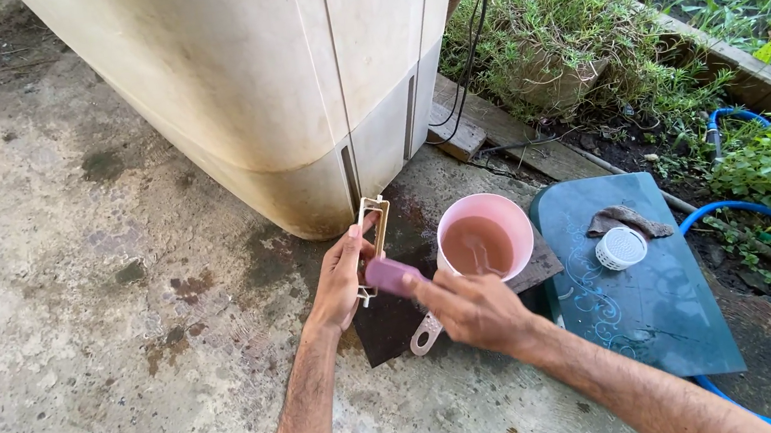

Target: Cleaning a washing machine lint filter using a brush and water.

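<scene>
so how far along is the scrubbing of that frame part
Done: cannot tell how clean it is; the pink dipper already holds murky water. In hand: left hand holds the cream frame, right hand works a purple brush against it. Left: the white round cap on the green board sits untouched.

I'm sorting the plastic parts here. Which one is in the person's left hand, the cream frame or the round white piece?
The cream rectangular frame, gripped by the left hand. The round white slotted piece lies untouched on the green board.
</scene>
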